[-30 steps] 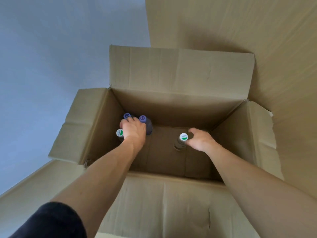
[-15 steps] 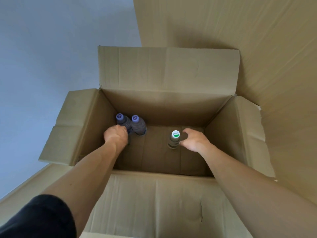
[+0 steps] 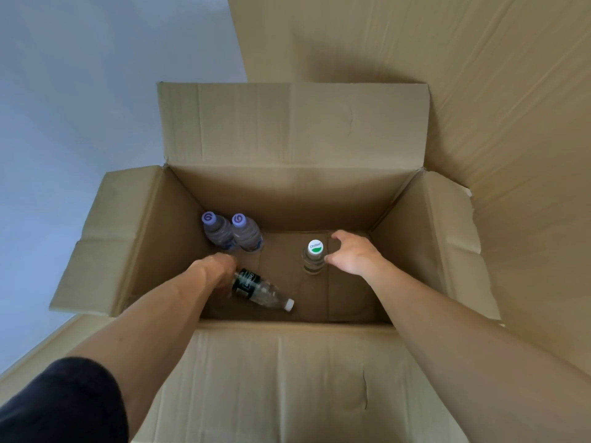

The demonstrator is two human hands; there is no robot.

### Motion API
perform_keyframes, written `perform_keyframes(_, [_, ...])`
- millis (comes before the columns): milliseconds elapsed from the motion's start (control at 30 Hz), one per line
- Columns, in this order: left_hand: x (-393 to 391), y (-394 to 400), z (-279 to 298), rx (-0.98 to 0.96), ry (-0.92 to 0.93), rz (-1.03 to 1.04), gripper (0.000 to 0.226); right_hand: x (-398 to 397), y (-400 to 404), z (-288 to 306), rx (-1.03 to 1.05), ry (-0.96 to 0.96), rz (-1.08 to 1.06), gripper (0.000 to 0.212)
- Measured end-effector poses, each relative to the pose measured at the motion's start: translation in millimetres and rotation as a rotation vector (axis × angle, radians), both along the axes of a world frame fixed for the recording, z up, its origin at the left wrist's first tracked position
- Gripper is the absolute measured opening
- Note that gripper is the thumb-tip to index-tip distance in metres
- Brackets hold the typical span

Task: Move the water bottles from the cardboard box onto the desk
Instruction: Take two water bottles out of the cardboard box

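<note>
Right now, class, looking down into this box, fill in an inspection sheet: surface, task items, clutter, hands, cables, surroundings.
Surface: brown floor of the open cardboard box; no desk in view.
Task items: four bottles inside; two purple-capped bottles upright side by side at the far left; a white-capped bottle upright near the middle; a black-labelled bottle tipped on its side.
Clutter: nothing seen.
Hands: left hand grips the tipped bottle's base end; right hand open, curling round the white-capped bottle.
Cables: nothing seen.
Surroundings: pale wall, cardboard sheet.
</note>
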State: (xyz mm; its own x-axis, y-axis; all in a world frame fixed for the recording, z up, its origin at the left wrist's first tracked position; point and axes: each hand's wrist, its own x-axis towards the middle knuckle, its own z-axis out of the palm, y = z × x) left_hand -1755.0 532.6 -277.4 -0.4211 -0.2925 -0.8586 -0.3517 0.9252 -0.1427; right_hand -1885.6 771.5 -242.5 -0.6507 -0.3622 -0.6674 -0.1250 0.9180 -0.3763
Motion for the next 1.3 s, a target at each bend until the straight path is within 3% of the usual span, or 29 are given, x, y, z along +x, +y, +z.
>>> perform_keyframes(500, [-39,19,-65,0.063,0.024,-0.485,0.094,-16,8,-20,0.058,-0.050,-0.001,0.077])
perform_keyframes(667, [-56,21,-101,0.077,0.010,-0.577,0.088,-19,0,-37,0.069,-0.096,0.025,0.083])
perform_keyframes(1000, [-48,21,-135,0.147,0.039,-0.439,0.057,-19,-15,-70,0.073,-0.121,0.139,0.097])
perform_keyframes(1300, [-32,0,-100,0.194,-0.026,-0.173,0.058,-8,-34,-81,-0.024,-0.061,0.073,0.083])
